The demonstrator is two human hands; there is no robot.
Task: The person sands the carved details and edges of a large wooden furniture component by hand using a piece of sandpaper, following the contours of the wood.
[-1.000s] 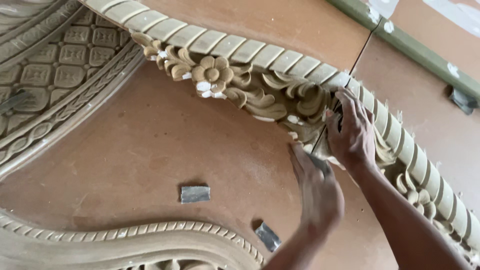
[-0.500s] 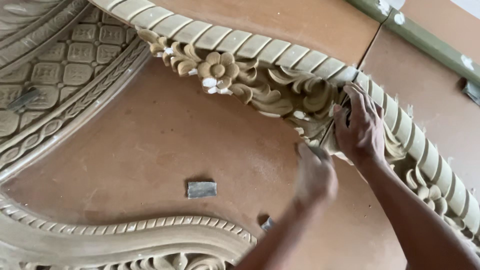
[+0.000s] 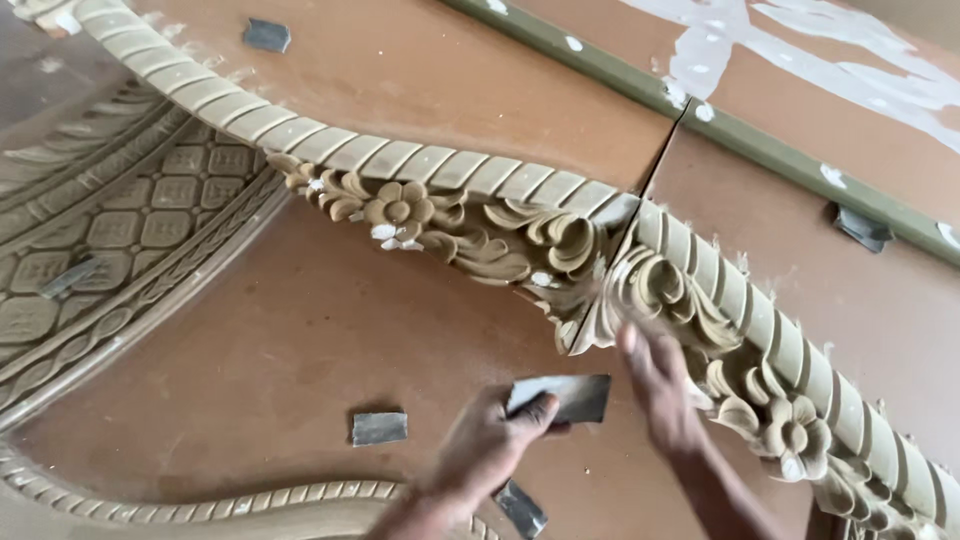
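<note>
We see a brown counter (image 3: 300, 330) spread under everything. At far left lies a carved lattice panel (image 3: 110, 240) with a small grey scrap (image 3: 68, 277) on it. A grey-green strip (image 3: 760, 140), flecked with white, runs across the upper right, white filler smears (image 3: 800, 60) above it. More grey scraps lie about: one (image 3: 267, 36) at top left, one (image 3: 379, 428) low centre, one (image 3: 863, 229) just below the strip.

1. We see a small flat grey metal blade (image 3: 565, 396), roughly rectangular, pinched at its left end by the left hand (image 3: 488, 448) and held nearly level just above the brown board.
2. The carved beige moulding (image 3: 560, 240) arches across the board, ribbed along its outer edge, with flowers and scrolled leaves below; the right hand (image 3: 662, 385) touches its leaf carving near the joint.
</note>
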